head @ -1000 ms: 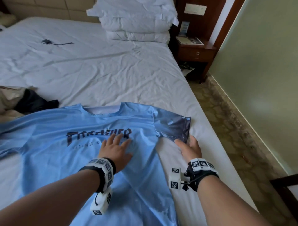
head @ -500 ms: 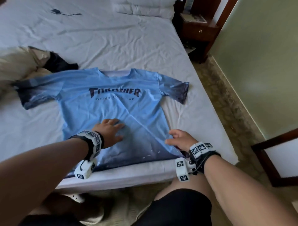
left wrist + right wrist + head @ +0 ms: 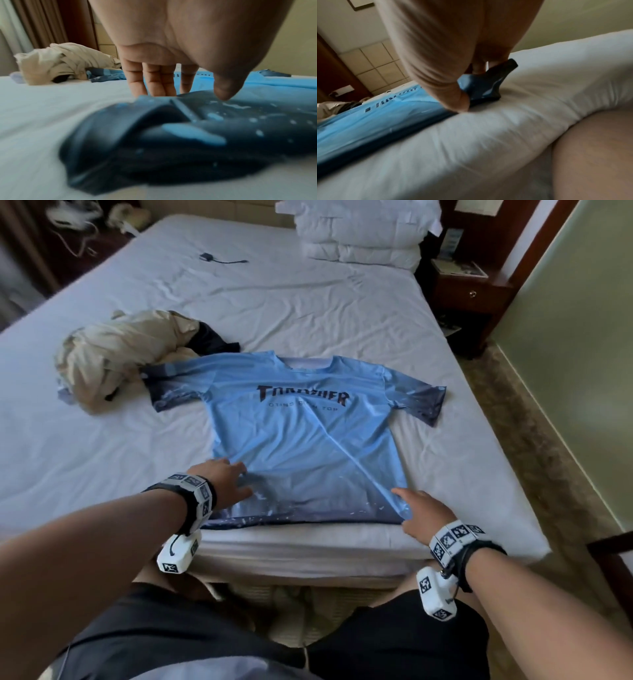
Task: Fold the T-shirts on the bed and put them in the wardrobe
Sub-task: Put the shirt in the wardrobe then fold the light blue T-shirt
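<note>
While hands [image 3: 226,481] flank hem — T-shirt [image 3: 301,433].

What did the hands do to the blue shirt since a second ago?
Both hands slid down the blue T-shirt from its chest toward the bottom hem. The left hand now presses flat near the hem's left corner, and the right hand has taken hold of the right corner, lifting it a little. The shirt stayed spread face up on the bed, and the beige clothes pile stayed beside it.

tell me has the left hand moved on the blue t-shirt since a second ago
Yes. The left hand slid from just under the printed black logo down toward the light blue T-shirt's dark hem.
</note>
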`<state>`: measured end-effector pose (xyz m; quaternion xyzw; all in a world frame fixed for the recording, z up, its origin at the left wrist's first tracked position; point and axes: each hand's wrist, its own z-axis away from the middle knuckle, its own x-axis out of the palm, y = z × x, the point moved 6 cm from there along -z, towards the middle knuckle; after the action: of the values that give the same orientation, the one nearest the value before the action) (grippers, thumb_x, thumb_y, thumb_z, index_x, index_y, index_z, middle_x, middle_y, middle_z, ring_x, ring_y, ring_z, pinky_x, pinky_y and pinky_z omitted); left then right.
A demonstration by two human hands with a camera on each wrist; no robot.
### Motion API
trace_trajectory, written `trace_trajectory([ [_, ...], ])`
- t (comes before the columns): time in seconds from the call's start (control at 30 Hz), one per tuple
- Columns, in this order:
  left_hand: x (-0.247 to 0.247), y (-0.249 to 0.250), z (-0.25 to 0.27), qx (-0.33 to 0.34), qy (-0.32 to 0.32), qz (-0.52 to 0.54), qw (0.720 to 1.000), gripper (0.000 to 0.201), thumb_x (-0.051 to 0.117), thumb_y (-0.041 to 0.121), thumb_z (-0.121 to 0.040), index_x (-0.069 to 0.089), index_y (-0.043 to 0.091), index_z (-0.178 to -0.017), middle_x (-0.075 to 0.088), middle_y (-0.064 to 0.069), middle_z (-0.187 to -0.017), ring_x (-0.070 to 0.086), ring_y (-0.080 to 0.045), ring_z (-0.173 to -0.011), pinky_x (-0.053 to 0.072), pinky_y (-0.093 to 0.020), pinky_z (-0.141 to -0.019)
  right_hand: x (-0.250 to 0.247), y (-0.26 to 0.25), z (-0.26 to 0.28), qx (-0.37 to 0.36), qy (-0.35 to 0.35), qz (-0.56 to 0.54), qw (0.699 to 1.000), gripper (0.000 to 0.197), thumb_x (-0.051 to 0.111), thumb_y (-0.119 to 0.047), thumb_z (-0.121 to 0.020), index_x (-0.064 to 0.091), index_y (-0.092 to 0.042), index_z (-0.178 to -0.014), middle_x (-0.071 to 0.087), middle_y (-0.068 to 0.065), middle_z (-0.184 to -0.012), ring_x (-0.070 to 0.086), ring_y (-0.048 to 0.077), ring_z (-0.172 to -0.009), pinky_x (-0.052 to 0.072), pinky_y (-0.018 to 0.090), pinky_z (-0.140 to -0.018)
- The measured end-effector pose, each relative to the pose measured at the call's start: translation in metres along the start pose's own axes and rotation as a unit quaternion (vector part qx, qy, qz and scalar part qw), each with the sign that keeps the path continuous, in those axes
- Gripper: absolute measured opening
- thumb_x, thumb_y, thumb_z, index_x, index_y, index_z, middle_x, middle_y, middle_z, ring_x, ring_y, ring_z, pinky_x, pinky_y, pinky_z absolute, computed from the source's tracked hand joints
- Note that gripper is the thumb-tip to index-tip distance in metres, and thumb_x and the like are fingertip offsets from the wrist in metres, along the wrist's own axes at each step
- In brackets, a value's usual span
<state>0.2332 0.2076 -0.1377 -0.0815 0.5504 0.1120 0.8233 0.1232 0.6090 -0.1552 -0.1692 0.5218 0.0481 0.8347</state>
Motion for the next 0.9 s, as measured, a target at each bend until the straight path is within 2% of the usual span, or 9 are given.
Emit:
trace_trajectory([
  [0.17, 0.008, -0.020, 0.023, -0.035, -0.015, -0.003, 0.999, 0.070, 0.052, 0.073, -0.081, 0.039, 0.042, -0.142, 0.044, -0.005, -0.135, 0.055, -0.032, -0.118, 0.050, -0.042, -0.090, -0.007, 0.008, 0.008, 0.049, 0.103, -0.089, 0.989, 0.049, 0.057, -0.013, -0.091, 0.059, -0.034, -0.136, 0.066, 0.004, -0.134, 0.064, 0.028, -0.111, 0.050, 0.030, -0.090],
  [0.27, 0.008, -0.029, 0.033, -0.070, -0.010, 0.025, 0.997, 0.070, 0.060, 0.060, -0.079, 0.038, 0.041, -0.144, 0.044, -0.008, -0.132, 0.060, -0.036, -0.112, 0.053, -0.046, -0.092, -0.014, 0.012, 0.013, 0.038, 0.169, -0.143, 0.974, 0.035, 0.054, -0.015, -0.094, 0.069, -0.032, -0.119, 0.071, 0.004, -0.124, 0.064, 0.030, -0.106, 0.050, 0.033, -0.087],
  [0.37, 0.010, -0.039, 0.038, -0.119, -0.025, 0.060, 0.991, 0.072, 0.064, 0.045, -0.080, 0.034, 0.031, -0.144, 0.051, -0.013, -0.129, 0.062, -0.038, -0.109, 0.053, -0.043, -0.089, -0.024, 0.012, 0.016, 0.032, 0.204, -0.186, 0.961, 0.030, 0.054, -0.016, -0.095, 0.071, -0.027, -0.117, 0.072, 0.007, -0.120, 0.064, 0.031, -0.105, 0.048, 0.034, -0.087],
  [0.47, 0.020, -0.046, 0.037, -0.138, -0.040, 0.096, 0.985, 0.070, 0.065, 0.041, -0.078, 0.038, 0.020, -0.139, 0.064, -0.012, -0.114, 0.064, -0.035, -0.101, 0.053, -0.039, -0.085, -0.017, 0.009, 0.018, 0.021, 0.112, -0.203, 0.973, 0.050, 0.069, -0.027, -0.088, 0.058, -0.029, -0.137, 0.069, 0.004, -0.122, 0.065, 0.023, -0.104, 0.048, 0.033, -0.090],
  [0.57, 0.030, -0.045, 0.036, -0.146, -0.041, 0.136, 0.979, 0.073, 0.066, 0.042, -0.079, 0.038, 0.020, -0.143, 0.065, -0.012, -0.117, 0.064, -0.034, -0.105, 0.052, -0.039, -0.093, -0.001, 0.012, 0.021, 0.025, 0.020, -0.102, 0.994, 0.069, 0.072, -0.023, -0.084, 0.046, -0.035, -0.147, 0.060, 0.001, -0.139, 0.061, 0.023, -0.120, 0.048, 0.030, -0.097],
  [0.63, 0.029, -0.046, 0.036, -0.146, -0.007, 0.164, 0.976, 0.068, 0.066, 0.032, -0.084, 0.040, 0.023, -0.146, 0.064, -0.011, -0.126, 0.063, -0.032, -0.112, 0.050, -0.032, -0.091, -0.003, 0.018, 0.021, 0.040, 0.072, -0.068, 0.994, 0.053, 0.062, -0.017, -0.090, 0.054, -0.033, -0.140, 0.064, 0.002, -0.135, 0.062, 0.027, -0.116, 0.048, 0.030, -0.093],
  [0.7, 0.023, -0.052, 0.035, -0.154, 0.052, 0.217, 0.963, 0.055, 0.062, 0.022, -0.089, 0.046, 0.024, -0.141, 0.065, -0.011, -0.127, 0.063, -0.033, -0.110, 0.049, -0.031, -0.087, -0.014, 0.022, 0.025, 0.049, 0.151, -0.125, 0.979, 0.039, 0.056, -0.012, -0.092, 0.065, -0.028, -0.127, 0.070, 0.006, -0.124, 0.064, 0.029, -0.108, 0.049, 0.030, -0.089],
  [0.8, 0.013, -0.065, 0.035, -0.167, 0.145, 0.306, 0.926, 0.038, 0.055, 0.017, -0.094, 0.051, 0.024, -0.131, 0.068, -0.013, -0.111, 0.062, -0.034, -0.093, 0.053, -0.037, -0.081, -0.032, 0.026, 0.030, 0.069, 0.236, -0.217, 0.945, 0.030, 0.050, -0.007, -0.094, 0.068, -0.021, -0.115, 0.071, 0.010, -0.113, 0.064, 0.033, -0.102, 0.049, 0.032, -0.085],
  [0.9, 0.006, -0.068, 0.036, -0.173, 0.191, 0.321, 0.911, 0.035, 0.049, 0.013, -0.094, 0.052, 0.023, -0.127, 0.066, -0.011, -0.101, 0.058, -0.031, -0.085, 0.048, -0.037, -0.076, -0.042, 0.030, 0.035, 0.094, 0.270, -0.214, 0.934, 0.026, 0.046, -0.010, -0.098, 0.064, -0.021, -0.113, 0.070, 0.013, -0.107, 0.063, 0.037, -0.097, 0.051, 0.039, -0.083],
])
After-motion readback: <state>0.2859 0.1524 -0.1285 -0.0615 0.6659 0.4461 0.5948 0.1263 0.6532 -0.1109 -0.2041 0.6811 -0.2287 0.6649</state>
